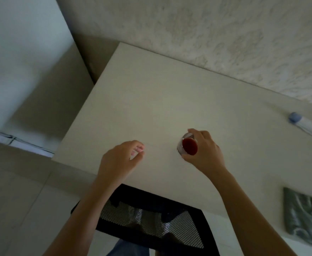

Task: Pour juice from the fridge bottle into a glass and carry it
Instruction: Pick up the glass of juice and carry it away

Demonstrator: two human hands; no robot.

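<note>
Red juice is filling a glass [188, 146] standing on the white table [151, 100].

Curling round the glass from its right side, the right hand [204, 152] is gripping it; the left hand [122, 158] is hovering beside it, fingers loosely curled, holding nothing. A blue-capped bottle [305, 124] is lying near the table's right edge, well apart from the glass.

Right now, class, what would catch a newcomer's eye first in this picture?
The glass of dark red juice stands out on the pale table, gripped by the right hand. The left hand hovers beside it, holding nothing. A black mesh chair sits below the table's near edge.
</note>
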